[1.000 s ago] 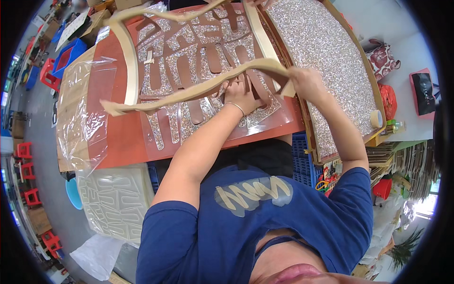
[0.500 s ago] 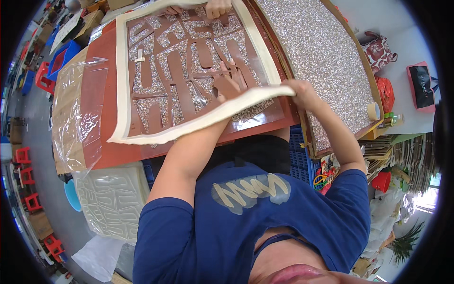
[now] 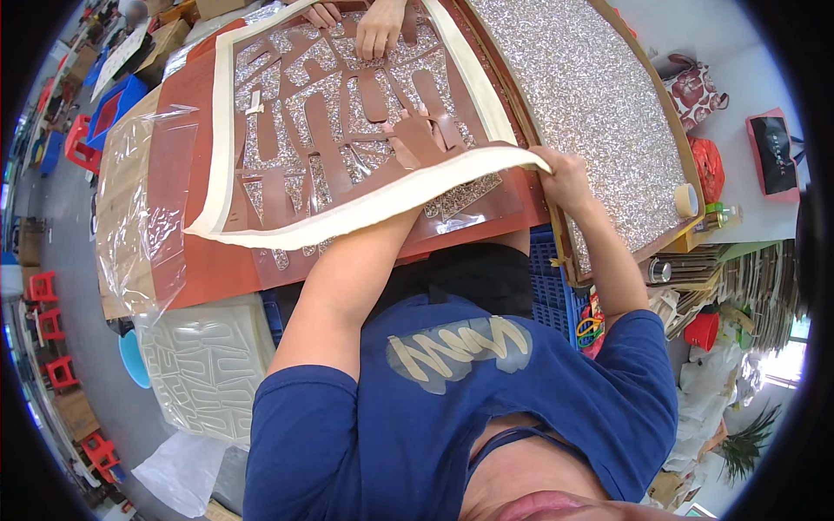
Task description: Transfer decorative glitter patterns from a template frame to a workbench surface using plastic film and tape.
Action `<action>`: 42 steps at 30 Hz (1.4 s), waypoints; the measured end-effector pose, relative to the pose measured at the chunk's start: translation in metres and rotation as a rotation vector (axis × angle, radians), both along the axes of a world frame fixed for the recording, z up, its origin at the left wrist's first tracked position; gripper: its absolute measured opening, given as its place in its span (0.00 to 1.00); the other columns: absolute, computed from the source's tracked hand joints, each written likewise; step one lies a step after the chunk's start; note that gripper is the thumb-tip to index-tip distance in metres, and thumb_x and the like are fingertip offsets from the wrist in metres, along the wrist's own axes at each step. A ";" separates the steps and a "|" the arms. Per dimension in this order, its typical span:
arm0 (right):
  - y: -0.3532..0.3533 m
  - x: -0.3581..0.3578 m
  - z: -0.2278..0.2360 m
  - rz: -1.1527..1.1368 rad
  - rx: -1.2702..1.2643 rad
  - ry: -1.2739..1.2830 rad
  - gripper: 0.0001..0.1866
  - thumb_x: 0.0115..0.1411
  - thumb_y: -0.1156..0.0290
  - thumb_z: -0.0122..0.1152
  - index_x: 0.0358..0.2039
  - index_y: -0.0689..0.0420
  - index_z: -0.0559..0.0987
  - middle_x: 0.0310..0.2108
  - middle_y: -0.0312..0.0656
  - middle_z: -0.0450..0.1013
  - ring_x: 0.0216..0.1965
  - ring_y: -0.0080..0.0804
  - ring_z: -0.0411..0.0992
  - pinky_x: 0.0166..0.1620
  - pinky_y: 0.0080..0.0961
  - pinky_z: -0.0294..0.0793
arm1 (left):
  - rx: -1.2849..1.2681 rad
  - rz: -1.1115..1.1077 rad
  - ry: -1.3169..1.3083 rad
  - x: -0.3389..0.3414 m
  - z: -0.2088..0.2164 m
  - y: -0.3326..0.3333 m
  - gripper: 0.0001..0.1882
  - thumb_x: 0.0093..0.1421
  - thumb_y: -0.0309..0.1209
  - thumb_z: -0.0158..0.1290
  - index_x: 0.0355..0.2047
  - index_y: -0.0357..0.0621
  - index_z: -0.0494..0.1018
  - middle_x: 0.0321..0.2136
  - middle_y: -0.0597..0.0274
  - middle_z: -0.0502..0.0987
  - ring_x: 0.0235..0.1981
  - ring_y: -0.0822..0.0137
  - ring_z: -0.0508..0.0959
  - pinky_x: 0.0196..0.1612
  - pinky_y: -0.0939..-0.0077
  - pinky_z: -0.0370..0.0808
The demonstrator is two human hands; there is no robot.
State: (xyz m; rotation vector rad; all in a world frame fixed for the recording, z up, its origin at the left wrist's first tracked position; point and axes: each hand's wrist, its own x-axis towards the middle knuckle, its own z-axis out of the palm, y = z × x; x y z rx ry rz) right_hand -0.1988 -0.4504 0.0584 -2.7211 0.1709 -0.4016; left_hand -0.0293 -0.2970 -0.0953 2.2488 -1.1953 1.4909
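The cream-bordered panel (image 3: 326,139) is positioned over the worktable in front of the person, carrying brown shapes with openings between them. Glittery material shows through these openings. The near run of the cream border (image 3: 382,205) stands raised and bowed, passing above the person's left forearm (image 3: 373,269); the far part of the panel lies lower.

Right hand (image 3: 569,178): closed, gripping the panel at its near right corner. Left hand (image 3: 402,154): located beneath the panel, seen only in part through the openings. Some fingers are visible; from where I stand, I cannot tell whether this hand grips anything.

At the far side, a co-worker's hands are in contact with the panel: one (image 3: 380,35) has bent fingers set on the brown area, the other (image 3: 323,15) is at the far border, partly cut off by the upper edge of view.

Under the panel lies a transparent sheet (image 3: 499,208), and under that a red-brown mat (image 3: 217,273). To the right, adjoining the mat, is a brown-rimmed tray (image 3: 682,139) holding a glittery sheet (image 3: 582,113); a tape roll (image 3: 686,201) sits at its right edge.

To the left, clear film (image 3: 143,226) covers a wooden surface. Nearer the person is a translucent sheet with moulded outlines (image 3: 208,365), with a turquoise basin (image 3: 135,358) beside it. Red stools (image 3: 61,369) stand farther left on the floor.
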 end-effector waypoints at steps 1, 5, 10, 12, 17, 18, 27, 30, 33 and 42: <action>0.003 -0.007 -0.004 -0.025 0.031 -0.062 0.14 0.49 0.79 0.54 0.36 0.53 0.79 0.27 0.48 0.76 0.30 0.45 0.76 0.34 0.35 0.75 | 0.035 0.000 0.078 -0.001 0.007 -0.002 0.41 0.50 0.66 0.45 0.63 0.70 0.55 0.61 0.42 0.55 0.59 0.33 0.55 0.57 0.31 0.49; 0.011 -0.014 -0.011 0.004 -0.048 -0.182 0.13 0.49 0.78 0.56 0.36 0.53 0.79 0.27 0.47 0.76 0.28 0.44 0.76 0.32 0.34 0.76 | 0.186 0.020 0.387 -0.029 0.040 -0.044 0.42 0.50 0.66 0.44 0.63 0.67 0.55 0.61 0.45 0.56 0.60 0.37 0.56 0.57 0.31 0.51; -0.012 0.001 -0.018 -0.079 -0.043 -0.126 0.16 0.48 0.80 0.55 0.38 0.51 0.80 0.29 0.46 0.76 0.30 0.42 0.76 0.33 0.33 0.76 | 0.357 0.071 0.763 -0.036 0.081 -0.028 0.43 0.50 0.66 0.44 0.63 0.63 0.55 0.61 0.50 0.57 0.61 0.41 0.56 0.56 0.32 0.54; -0.048 0.004 -0.020 -0.173 -0.280 -0.375 0.16 0.49 0.80 0.54 0.38 0.51 0.80 0.28 0.45 0.77 0.28 0.40 0.77 0.32 0.32 0.76 | 0.441 0.057 0.906 -0.024 0.092 0.015 0.43 0.50 0.67 0.44 0.63 0.62 0.55 0.61 0.52 0.58 0.62 0.42 0.57 0.56 0.32 0.55; -0.093 0.025 0.056 -0.327 0.254 -0.373 0.15 0.54 0.82 0.55 0.41 0.54 0.81 0.26 0.39 0.78 0.25 0.22 0.75 0.28 0.21 0.74 | 0.504 -0.039 1.077 -0.022 0.097 0.022 0.51 0.44 0.65 0.53 0.65 0.59 0.50 0.65 0.52 0.48 0.66 0.40 0.44 0.61 0.31 0.40; -0.082 0.030 0.070 -0.324 0.253 -0.383 0.15 0.54 0.82 0.55 0.41 0.54 0.81 0.26 0.39 0.78 0.25 0.22 0.75 0.28 0.21 0.74 | 0.481 -0.088 1.065 -0.022 0.097 0.025 0.49 0.46 0.63 0.54 0.63 0.53 0.54 0.61 0.51 0.57 0.62 0.45 0.53 0.59 0.35 0.48; -0.022 0.049 0.051 0.011 0.833 -0.270 0.12 0.58 0.78 0.55 0.43 0.62 0.78 0.40 0.42 0.77 0.31 0.23 0.76 0.33 0.17 0.77 | 0.399 -0.042 1.110 -0.021 0.091 0.026 0.62 0.44 0.72 0.44 0.64 0.31 0.45 0.65 0.40 0.42 0.66 0.40 0.43 0.61 0.35 0.39; -0.001 0.044 0.013 0.083 0.891 -0.185 0.12 0.57 0.79 0.56 0.42 0.62 0.78 0.46 0.45 0.75 0.41 0.28 0.75 0.45 0.25 0.76 | 0.538 -0.004 1.011 -0.029 0.096 0.029 0.48 0.54 0.62 0.43 0.64 0.40 0.48 0.65 0.37 0.42 0.65 0.35 0.39 0.59 0.27 0.37; 0.009 0.041 -0.003 -0.033 0.979 0.033 0.15 0.55 0.78 0.57 0.45 0.62 0.77 0.43 0.44 0.75 0.43 0.31 0.74 0.48 0.24 0.72 | 0.510 0.007 1.032 -0.024 0.087 0.032 0.47 0.54 0.61 0.43 0.64 0.41 0.48 0.65 0.37 0.42 0.65 0.34 0.39 0.59 0.27 0.37; -0.006 0.046 -0.013 0.128 0.928 -0.004 0.14 0.55 0.75 0.55 0.42 0.62 0.79 0.47 0.41 0.73 0.43 0.27 0.73 0.44 0.17 0.72 | 0.451 -0.123 1.155 -0.008 0.087 0.037 0.43 0.56 0.59 0.43 0.64 0.48 0.50 0.64 0.36 0.42 0.65 0.32 0.39 0.59 0.27 0.38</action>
